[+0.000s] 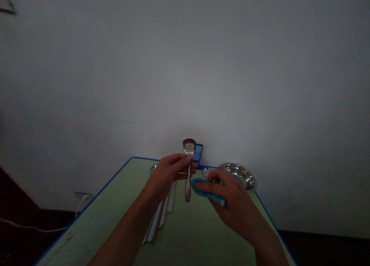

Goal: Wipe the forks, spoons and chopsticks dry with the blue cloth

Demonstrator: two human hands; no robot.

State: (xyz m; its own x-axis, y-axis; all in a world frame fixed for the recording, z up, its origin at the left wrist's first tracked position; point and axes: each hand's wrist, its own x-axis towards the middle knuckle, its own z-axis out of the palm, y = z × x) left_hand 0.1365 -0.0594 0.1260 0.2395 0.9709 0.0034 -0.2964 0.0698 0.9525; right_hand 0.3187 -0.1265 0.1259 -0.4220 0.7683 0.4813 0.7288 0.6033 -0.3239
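A metal spoon (187, 189) is held upright, bowl at the top, by my left hand (166, 173), which pinches it near the neck. My right hand (231, 194) is closed round a folded blue cloth (209, 192), just right of the spoon's handle and seemingly apart from it. Under and beside my left hand lie several long utensils (157, 219), their handles pointing toward me and their far ends mostly hidden. Another shiny utensil head (206, 172) shows just behind my right hand.
The green table (115, 212) has a blue edge and stands against a grey wall (185, 65). A phone (197, 156) leans upright at the back edge. A round metal bowl (245, 175) sits at the back right, partly behind my right hand. A white cable (43, 230) runs at the left.
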